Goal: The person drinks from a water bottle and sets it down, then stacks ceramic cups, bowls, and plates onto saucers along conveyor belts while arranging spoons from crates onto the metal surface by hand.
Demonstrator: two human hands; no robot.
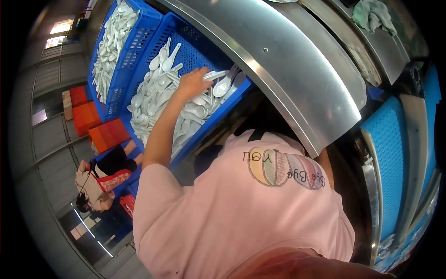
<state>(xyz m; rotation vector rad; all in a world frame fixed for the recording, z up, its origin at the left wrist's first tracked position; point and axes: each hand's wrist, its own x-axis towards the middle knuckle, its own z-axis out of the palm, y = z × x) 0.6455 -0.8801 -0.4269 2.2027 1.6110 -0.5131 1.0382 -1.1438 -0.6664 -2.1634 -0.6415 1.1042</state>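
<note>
My left hand [193, 84] reaches into a blue perforated crate [200, 39] heaped with white spoons [162, 83]. Its bent fingers are closed round the handles of some white spoons at the crate's metal-counter side. A few larger white spoons [223, 86] lie just beyond the fingertips. My right forearm shows partly beside the pink shirt and passes under the metal edge, so the right hand is hidden.
A curved metal counter [278, 60] borders the crate. Another blue crate of spoons [111, 51] stands to the left. Red boxes [109, 135] and a person with a red apron [100, 181] are farther left. Blue textured belting [388, 153] is at right, a cloth [373, 16] above.
</note>
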